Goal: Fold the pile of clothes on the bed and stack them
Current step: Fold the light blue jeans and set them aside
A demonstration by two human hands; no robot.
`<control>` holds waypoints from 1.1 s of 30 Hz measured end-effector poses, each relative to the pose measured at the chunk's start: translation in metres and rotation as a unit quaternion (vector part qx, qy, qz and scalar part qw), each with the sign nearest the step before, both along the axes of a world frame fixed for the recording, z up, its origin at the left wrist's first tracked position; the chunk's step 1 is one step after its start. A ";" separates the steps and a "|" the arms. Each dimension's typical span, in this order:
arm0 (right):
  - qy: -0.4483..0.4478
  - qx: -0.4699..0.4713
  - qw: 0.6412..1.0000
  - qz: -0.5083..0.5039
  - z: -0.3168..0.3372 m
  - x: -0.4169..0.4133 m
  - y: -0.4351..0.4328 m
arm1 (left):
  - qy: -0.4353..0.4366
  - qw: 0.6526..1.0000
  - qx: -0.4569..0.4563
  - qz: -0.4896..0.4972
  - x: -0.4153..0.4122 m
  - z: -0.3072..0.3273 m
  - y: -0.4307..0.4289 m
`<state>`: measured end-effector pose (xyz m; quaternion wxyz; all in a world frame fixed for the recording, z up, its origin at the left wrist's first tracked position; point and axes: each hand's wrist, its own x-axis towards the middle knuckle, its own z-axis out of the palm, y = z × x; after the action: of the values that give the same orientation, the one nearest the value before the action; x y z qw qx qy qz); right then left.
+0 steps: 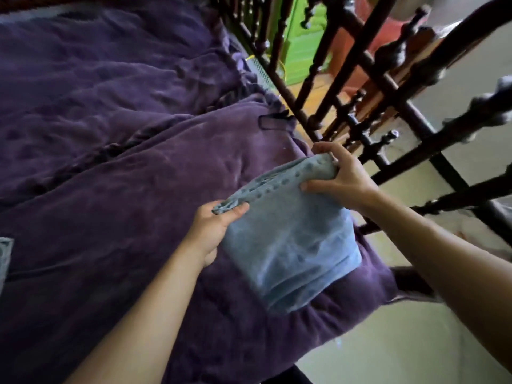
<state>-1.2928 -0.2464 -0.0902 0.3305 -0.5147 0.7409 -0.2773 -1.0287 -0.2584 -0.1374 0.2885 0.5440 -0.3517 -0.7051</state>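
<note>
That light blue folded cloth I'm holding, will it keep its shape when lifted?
Probably floppy: the light blue folded cloth drapes down from the left hand and right hand gripping its top edge. Likely light, since a thumb-and-finger pinch holds one corner. Its loose layers might slide apart.

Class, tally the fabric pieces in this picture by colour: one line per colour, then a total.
Blue: 2, the folded cloth gripped by the left hand and the right hand, and a cloth piece cut off at the left edge
Purple: 1, the bedcover
Total: 3
</note>
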 end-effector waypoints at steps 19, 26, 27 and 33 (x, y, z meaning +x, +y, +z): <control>0.358 0.067 0.912 0.188 -0.193 -0.055 0.091 | -0.505 0.718 -0.319 -0.356 -0.110 -0.149 0.132; 0.401 0.164 0.872 0.227 -0.186 -0.048 0.077 | -0.475 0.715 -0.262 -0.442 -0.097 -0.139 0.127; 0.410 0.188 0.862 0.232 -0.177 -0.043 0.074 | -0.469 0.719 -0.253 -0.446 -0.088 -0.129 0.128; 0.418 0.182 0.832 0.315 -0.114 0.041 0.069 | -0.508 0.741 -0.162 -0.409 0.011 -0.066 0.157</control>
<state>-1.2518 -0.1777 -0.2042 0.1467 -0.7176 0.6430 0.2238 -1.0178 -0.1015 -0.2031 -0.1647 0.5706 -0.7438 -0.3068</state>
